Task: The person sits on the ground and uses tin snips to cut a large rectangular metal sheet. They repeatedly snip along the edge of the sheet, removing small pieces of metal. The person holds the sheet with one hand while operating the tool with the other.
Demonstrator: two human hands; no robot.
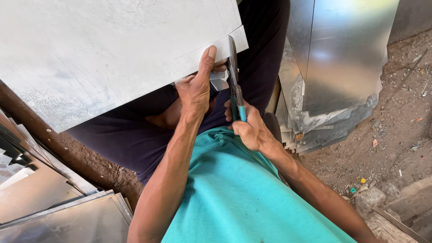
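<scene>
Teal shirt (243, 198) fills the lower centre, nearest the lens, with both forearms rising from it toward 12 o'clock. Left hand (194, 92) is clamped on the near edge of a large pale metal sheet (103, 49): the thumb lies flat on the upper face, pointing to 12 o'clock, and the fingers curl out of sight beneath. Right hand (252, 130) is clenched around the teal-sleeved handles of a pair of tin snips (235, 85), whose long axis runs from 6 to 12 o'clock. Blades (232, 56) meet the sheet edge just at 3 o'clock of the left thumb, beside a narrow corner strip (234, 42) marked off by a faint scribed line. Whether the blades are parted or closed cannot be told, since they are seen edge-on. From the right-hand grip the sheet lies at 11 to 12 o'clock, spreading away to 10 o'clock across dark trousers (135, 135); the left hand is the nearer of the two to the cutting point, almost touching the tool. Stacked sheet offcuts (58, 211) lie at 8 o'clock, folded galvanised panels (333, 58) stand at 2 o'clock with a pile of trimmings (310, 135) at their foot, and a dirt floor (396, 135) strewn with small scraps occupies 3 to 4 o'clock
</scene>
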